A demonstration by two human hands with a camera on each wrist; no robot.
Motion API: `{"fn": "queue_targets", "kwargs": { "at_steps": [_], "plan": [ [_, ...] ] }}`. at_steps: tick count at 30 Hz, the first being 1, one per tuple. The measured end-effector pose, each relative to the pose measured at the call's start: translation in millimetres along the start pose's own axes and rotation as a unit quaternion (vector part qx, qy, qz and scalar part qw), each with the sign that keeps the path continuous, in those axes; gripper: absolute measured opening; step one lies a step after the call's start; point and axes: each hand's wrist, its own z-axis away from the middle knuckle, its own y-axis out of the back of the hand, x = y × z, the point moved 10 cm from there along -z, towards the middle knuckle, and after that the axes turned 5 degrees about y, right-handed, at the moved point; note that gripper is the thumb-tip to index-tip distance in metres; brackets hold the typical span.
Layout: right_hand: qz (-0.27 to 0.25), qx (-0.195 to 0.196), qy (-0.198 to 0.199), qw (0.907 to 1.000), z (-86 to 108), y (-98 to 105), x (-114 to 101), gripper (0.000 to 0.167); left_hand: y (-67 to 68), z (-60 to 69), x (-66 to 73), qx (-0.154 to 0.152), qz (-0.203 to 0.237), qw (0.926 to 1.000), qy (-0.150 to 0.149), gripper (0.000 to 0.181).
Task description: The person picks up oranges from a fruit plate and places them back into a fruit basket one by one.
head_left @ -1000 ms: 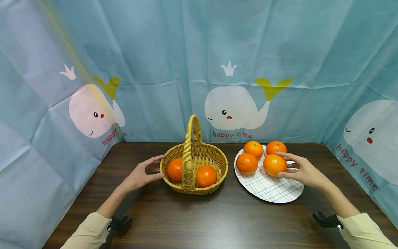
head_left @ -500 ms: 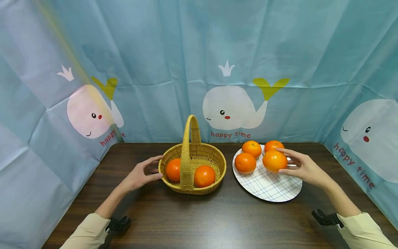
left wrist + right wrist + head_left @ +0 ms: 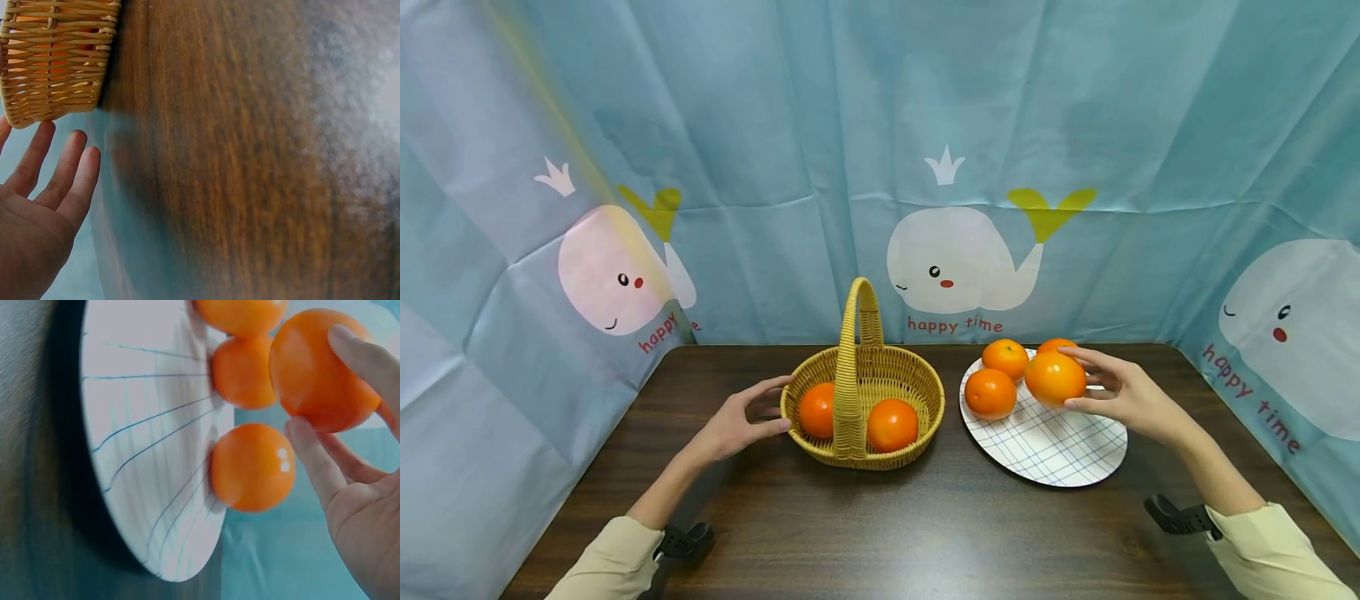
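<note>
My right hand (image 3: 1131,400) grips an orange (image 3: 1055,379) between thumb and fingers above the white checked plate (image 3: 1067,467). The right wrist view shows that orange (image 3: 319,370) raised off the plate (image 3: 125,425), with three others resting on it. At the left side of the yellow wicker basket (image 3: 936,417), my left hand (image 3: 730,425) touches the rim with fingers spread and fairly straight. Seen from the left wrist, the fingertips of the left hand (image 3: 44,212) meet the basket's (image 3: 56,75) edge. Two oranges lie in the basket, one (image 3: 892,425) right of the handle, one (image 3: 817,410) partly behind it.
A dark wooden table (image 3: 880,533) carries the basket and plate. Behind and at both sides hangs a blue curtain (image 3: 760,167) with whale prints. The basket's tall arched handle (image 3: 847,375) stands upright. Black straps are on both wrists.
My right hand has raised the gripped orange off the plate and moved it slightly back and left, so it covers more of the rear orange. My left hand stays at the basket rim.
</note>
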Motion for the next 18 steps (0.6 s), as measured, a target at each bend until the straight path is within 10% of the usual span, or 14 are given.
{"fn": "queue_targets", "kwargs": {
  "at_steps": [18],
  "plan": [
    [-0.062, -0.012, 0.021, 0.9978, -29.8, -18, -34, 0.073, 1.0, 0.5, 0.7, 0.003, -0.008, 1.0, 0.003, 0.065]
  ]
}}
